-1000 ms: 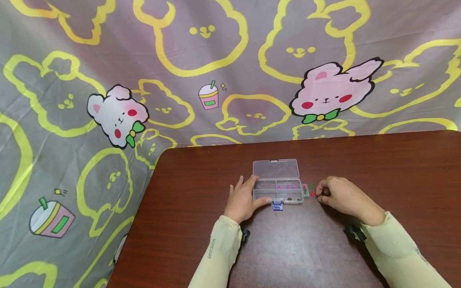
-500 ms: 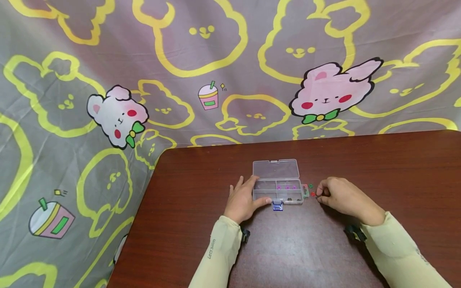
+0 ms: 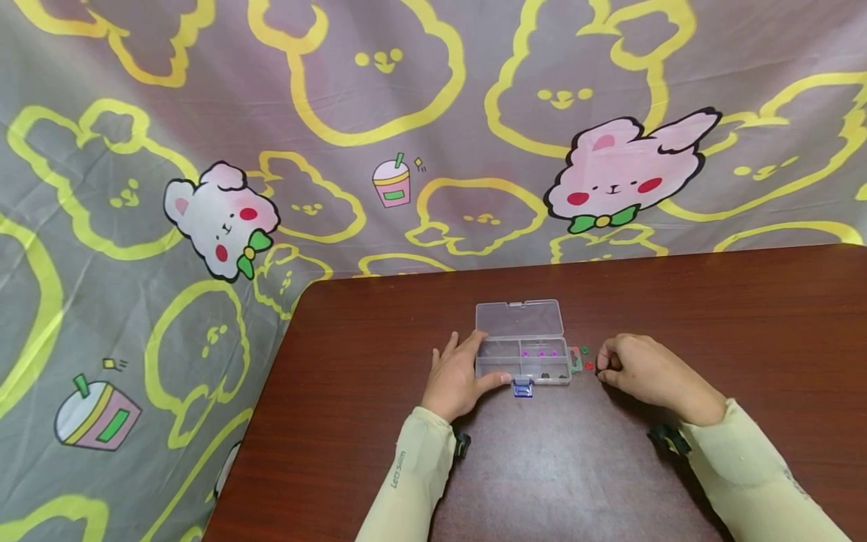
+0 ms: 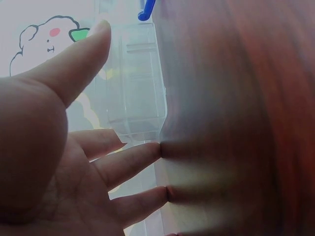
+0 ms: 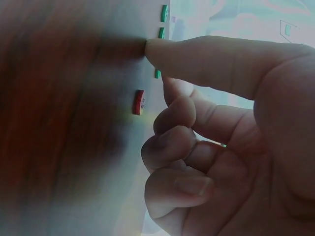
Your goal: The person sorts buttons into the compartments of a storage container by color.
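A clear compartment box point(image 3: 520, 357) lies on the table, its lid point(image 3: 518, 320) tipped back. Small purple pieces point(image 3: 541, 354) sit in its back right compartment, dark ones point(image 3: 546, 376) in the front right. My left hand point(image 3: 455, 382) steadies the box's left end, thumb at the front rim, the other fingers fairly straight. Right of the box, my right hand point(image 3: 640, 370) has thumb and forefinger together low at the table, a dark sliver like a black button point(image 3: 597, 370) showing at their tips. Close by lie a red button point(image 5: 140, 102) and green buttons point(image 5: 164, 13).
A blue latch point(image 3: 523, 388) hangs off the box's front edge. The brown table point(image 3: 379, 324) ends at a patterned cloth point(image 3: 406, 90) behind and on the left. Both wrists carry dark straps point(image 3: 668, 440) over pale sleeves.
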Action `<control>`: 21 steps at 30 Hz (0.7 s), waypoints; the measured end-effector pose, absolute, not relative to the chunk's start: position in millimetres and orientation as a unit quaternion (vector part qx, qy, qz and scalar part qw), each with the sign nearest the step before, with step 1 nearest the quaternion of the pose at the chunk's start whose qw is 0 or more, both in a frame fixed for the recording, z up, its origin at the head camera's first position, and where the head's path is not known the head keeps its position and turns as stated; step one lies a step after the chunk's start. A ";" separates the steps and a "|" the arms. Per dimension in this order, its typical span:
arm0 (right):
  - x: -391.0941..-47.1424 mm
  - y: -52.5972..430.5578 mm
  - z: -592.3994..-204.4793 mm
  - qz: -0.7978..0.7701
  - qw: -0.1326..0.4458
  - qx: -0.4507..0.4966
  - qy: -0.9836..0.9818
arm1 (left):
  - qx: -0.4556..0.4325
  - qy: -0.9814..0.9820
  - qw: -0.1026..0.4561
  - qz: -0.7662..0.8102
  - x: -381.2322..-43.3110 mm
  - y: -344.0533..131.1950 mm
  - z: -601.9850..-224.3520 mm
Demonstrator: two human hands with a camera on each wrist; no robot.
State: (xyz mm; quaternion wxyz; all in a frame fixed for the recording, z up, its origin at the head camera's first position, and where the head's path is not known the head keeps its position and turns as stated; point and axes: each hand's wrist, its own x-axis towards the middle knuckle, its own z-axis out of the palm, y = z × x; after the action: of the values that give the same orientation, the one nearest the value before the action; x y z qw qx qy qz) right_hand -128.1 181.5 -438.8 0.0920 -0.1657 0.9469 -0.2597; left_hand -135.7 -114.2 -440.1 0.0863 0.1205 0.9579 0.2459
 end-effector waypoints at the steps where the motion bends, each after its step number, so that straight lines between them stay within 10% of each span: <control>1: -127.7 181.1 -438.5 -0.260 0.092 -0.166 0.947 | 0.120 0.958 0.087 0.246 -135.5 -114.2 -440.2; 21: -128.4 178.8 -433.8 -0.266 0.079 -0.183 0.943 | 0.117 0.959 0.091 0.242 -135.3 -114.6 -439.7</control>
State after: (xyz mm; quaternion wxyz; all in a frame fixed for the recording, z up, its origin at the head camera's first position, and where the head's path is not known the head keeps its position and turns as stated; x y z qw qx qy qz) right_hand -128.4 178.8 -433.8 0.0793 -0.1827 0.9431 -0.2663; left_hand -135.3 -114.6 -439.7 0.0910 0.1172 0.9588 0.2422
